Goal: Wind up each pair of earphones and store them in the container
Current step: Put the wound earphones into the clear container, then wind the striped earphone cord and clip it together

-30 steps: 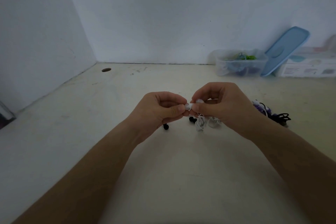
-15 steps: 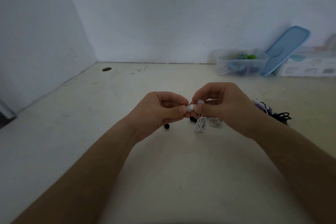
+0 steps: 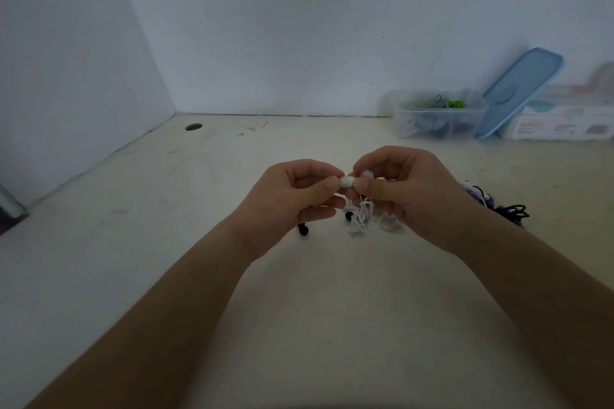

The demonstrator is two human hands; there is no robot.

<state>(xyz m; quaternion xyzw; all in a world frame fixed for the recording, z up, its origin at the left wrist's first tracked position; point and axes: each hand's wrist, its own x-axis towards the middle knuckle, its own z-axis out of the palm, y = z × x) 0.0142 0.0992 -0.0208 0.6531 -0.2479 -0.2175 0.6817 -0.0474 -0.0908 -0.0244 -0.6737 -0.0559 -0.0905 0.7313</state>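
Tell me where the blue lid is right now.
In the head view the blue lid stands tilted at the far right rear of the table, between the clear container and a white box.

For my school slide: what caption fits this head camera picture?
Left hand and right hand pinch white earphones over the table, cord dangling; open container and blue lid sit by the wall.

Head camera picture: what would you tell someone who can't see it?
A left hand and a right hand pinch white earphones above a pale table. Behind, a clear container holds coloured earphones, its blue lid leaning beside it.
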